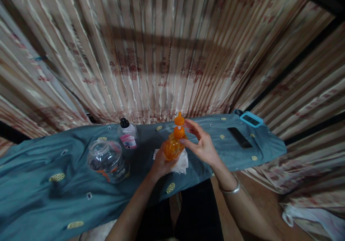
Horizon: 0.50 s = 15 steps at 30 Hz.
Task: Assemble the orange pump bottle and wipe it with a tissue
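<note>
An orange pump bottle, see-through with an orange pump head, stands slightly tilted in front of me. My left hand is wrapped around its lower body. Close to the pump collar on the right side is my right hand, fingers apart and thumb at the bottle's shoulder; whether the thumb touches it I cannot tell. Under the bottle lies a white cloth or tissue, partly hidden by the bottle and my left hand.
On the teal patterned sheet, to the left, are a clear plastic jar without a lid and a clear bottle with a black cap. To the right lie a dark phone and a blue-framed device. Striped curtains hang behind.
</note>
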Motion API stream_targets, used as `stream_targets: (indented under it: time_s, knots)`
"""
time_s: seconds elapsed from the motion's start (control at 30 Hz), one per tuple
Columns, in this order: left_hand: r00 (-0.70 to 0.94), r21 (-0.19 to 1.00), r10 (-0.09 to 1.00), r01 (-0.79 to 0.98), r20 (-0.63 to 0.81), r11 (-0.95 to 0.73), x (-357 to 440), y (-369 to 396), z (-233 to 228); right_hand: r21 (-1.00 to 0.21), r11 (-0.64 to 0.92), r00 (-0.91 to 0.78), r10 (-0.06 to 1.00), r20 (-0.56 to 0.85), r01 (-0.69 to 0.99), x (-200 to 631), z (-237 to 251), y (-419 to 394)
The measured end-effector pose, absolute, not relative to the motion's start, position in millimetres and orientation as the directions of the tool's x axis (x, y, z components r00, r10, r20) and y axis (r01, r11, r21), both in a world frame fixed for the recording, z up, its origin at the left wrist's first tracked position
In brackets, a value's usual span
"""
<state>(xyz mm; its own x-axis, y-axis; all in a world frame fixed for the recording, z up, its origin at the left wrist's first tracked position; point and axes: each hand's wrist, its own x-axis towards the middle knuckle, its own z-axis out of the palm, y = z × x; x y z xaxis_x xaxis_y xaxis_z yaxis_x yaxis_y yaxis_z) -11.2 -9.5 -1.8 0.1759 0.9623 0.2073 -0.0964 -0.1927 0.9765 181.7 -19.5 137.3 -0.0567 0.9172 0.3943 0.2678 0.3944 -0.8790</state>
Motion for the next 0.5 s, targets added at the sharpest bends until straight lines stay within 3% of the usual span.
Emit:
stream_targets:
  time_s: [0.2, 0.5]
  knots:
    - [0.186, 0.978, 0.961, -0.074, 0.204, -0.194, -12.1, -8.0, -4.3, -0.887, 0.380, -0.240, 0.916, 0.322, 0.262, 175.4, 156.9, -3.5]
    - [0.221, 0.983, 0.959, -0.083, 0.178, -0.164, -11.8, -8.1, -11.7, -0.954, 0.294, -0.366, 0.895, 0.255, 0.054, 191.4, 142.2, 8.5]
